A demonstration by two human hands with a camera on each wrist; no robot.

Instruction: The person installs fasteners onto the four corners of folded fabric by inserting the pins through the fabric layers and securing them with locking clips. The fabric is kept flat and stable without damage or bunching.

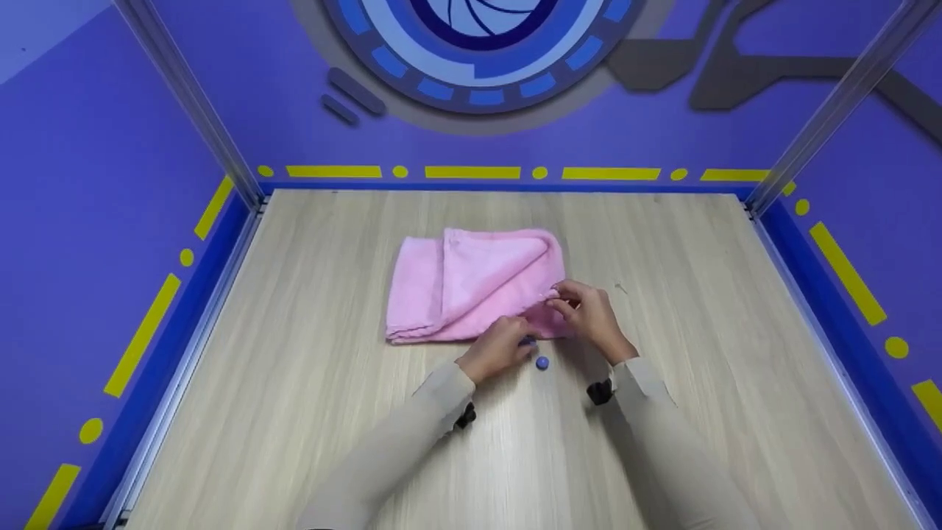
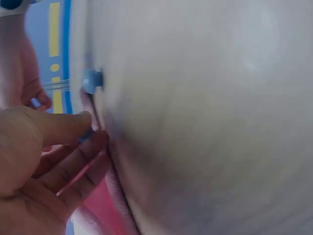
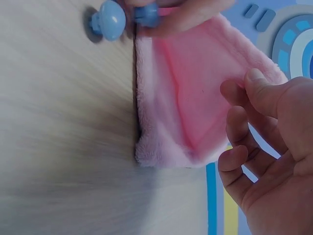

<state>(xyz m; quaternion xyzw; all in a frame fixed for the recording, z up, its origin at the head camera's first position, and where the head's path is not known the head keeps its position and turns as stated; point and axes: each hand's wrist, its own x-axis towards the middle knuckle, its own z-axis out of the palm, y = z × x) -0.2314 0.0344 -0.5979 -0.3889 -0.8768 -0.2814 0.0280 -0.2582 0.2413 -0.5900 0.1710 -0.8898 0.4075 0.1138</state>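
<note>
A folded pink plush cloth (image 1: pixel 478 280) lies on the table. My right hand (image 1: pixel 595 318) pinches its raised near right edge between thumb and index finger; in the right wrist view the raised layer (image 3: pixel 195 83) stands up off the layer below. At the cloth's near edge, my left hand (image 1: pixel 499 349) pinches a small blue piece (image 3: pixel 147 15), mostly covered by the fingers. A second blue piece, mushroom-shaped with a round cap (image 3: pixel 113 20) and short stem, lies on the table just in front of the left fingertips.
The wood-grain table (image 1: pixel 309 412) is bounded by blue-purple panels (image 1: pixel 96 221) at the left, back and right. Metal posts (image 1: pixel 824 110) rise at the back corners. A small thin mark or object (image 1: pixel 620 287) shows on the table right of the cloth.
</note>
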